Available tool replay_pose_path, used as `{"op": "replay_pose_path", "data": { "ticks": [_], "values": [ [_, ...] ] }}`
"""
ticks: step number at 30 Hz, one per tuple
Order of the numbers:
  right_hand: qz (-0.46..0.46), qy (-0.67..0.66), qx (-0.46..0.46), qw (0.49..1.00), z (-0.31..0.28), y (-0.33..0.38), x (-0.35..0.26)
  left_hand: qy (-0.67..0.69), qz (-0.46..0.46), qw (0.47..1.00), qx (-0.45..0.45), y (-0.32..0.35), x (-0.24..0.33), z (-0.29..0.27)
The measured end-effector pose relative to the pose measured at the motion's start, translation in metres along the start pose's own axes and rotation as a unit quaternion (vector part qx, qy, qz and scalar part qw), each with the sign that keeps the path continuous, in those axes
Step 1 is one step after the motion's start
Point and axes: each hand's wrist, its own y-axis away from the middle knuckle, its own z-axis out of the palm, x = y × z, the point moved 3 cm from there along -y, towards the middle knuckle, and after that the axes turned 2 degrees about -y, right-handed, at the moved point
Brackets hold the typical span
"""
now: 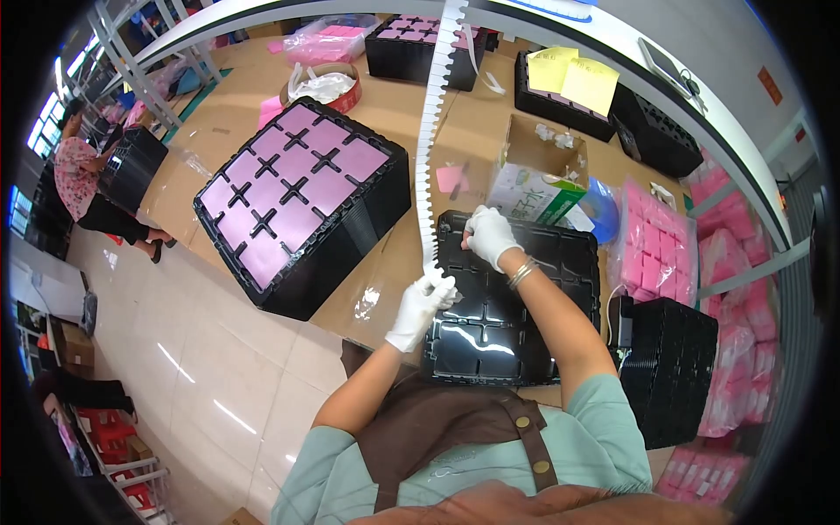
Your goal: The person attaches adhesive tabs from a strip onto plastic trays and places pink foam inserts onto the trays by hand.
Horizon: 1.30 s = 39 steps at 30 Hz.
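A black plastic tray (490,315) with several compartments lies in front of me, glossy and bare on top. My left hand (418,313), in a white glove, is at the tray's left edge with its fingertips pinched. They meet the lower end of a long white strip with notched edges (426,166), which runs up to the shelf. A small clear piece seems to show by those fingertips. Over the tray's far left part, my gloved right hand (492,234) has its fingers curled in; whatever they hold is hidden.
A tall stack of black trays with pink pieces (297,175) stands to the left. Beyond my right hand is an open cardboard box (542,166). Bagged pink pieces (652,245) and more black trays (669,367) are at right. A person (79,171) works far left.
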Motion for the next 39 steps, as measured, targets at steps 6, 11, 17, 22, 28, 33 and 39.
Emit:
{"op": "replay_pose_path", "data": {
  "ticks": [6,11,17,22,28,33,39],
  "values": [
    [0.085,-0.051,0.010,0.995,-0.002,-0.017,0.009,-0.005,-0.027,1.000,0.013,-0.006,-0.010,-0.004],
    [0.043,-0.057,0.029,0.997,0.002,0.002,0.007,0.051,-0.051,0.997,0.042,-0.004,-0.010,-0.002],
    [0.069,-0.399,0.089,0.910,0.005,0.060,-0.020,0.047,-0.009,0.991,0.125,0.003,0.012,-0.004],
    [0.121,-0.535,-0.007,0.836,0.010,0.106,-0.054,0.083,0.029,0.989,0.122,0.012,0.023,0.008],
    [-0.065,-0.367,0.185,0.910,-0.010,0.137,-0.074,0.120,-0.050,0.981,0.141,0.009,0.008,-0.003],
    [-0.063,-0.235,0.020,0.970,0.009,0.162,-0.064,0.098,-0.052,0.988,0.104,0.011,-0.008,-0.012],
    [-0.044,-0.029,0.009,0.999,0.039,0.175,-0.078,0.070,-0.040,0.992,0.100,0.010,-0.012,-0.009]
  ]
}}
